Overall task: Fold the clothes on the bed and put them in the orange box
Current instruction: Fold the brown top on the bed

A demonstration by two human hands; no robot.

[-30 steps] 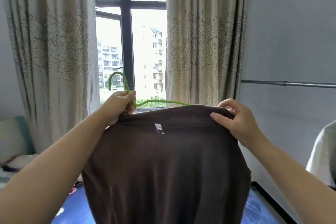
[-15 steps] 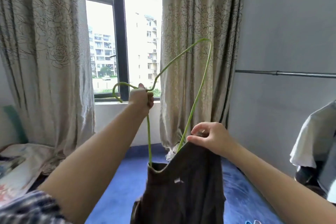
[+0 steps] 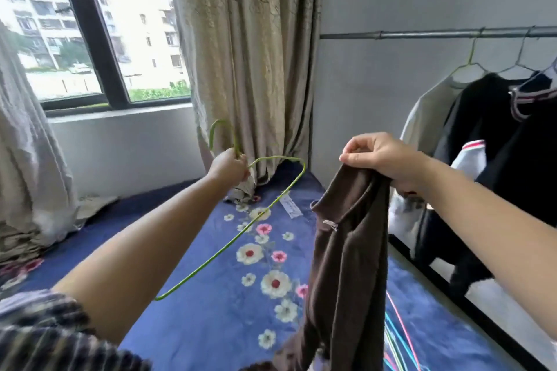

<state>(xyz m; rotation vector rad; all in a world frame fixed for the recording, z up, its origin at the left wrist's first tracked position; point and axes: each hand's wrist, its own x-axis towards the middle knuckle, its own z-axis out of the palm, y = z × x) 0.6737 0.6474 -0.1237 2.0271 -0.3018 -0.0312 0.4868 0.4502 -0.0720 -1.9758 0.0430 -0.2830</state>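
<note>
Hanger [image 3: 241, 238] free in left hand [image 3: 230, 166], brown garment [image 3: 346, 250] bunched in right hand [image 3: 382, 159] above bed [image 3: 187, 325]; folding not begun, orange box unseen

The brown garment [image 3: 346, 256] is soft matt knit cloth, hanging limp. The green hanger [image 3: 241, 232] left of it looks like thin smooth coated wire. Beneath the garment, the blue flowered bedspread [image 3: 211, 295] has a plush, faintly sheeny nap. Behind it, the beige curtain [image 3: 250, 48] is crinkled cloth, and to its right the clothes rail [image 3: 422, 34] is dull grey metal.
</note>
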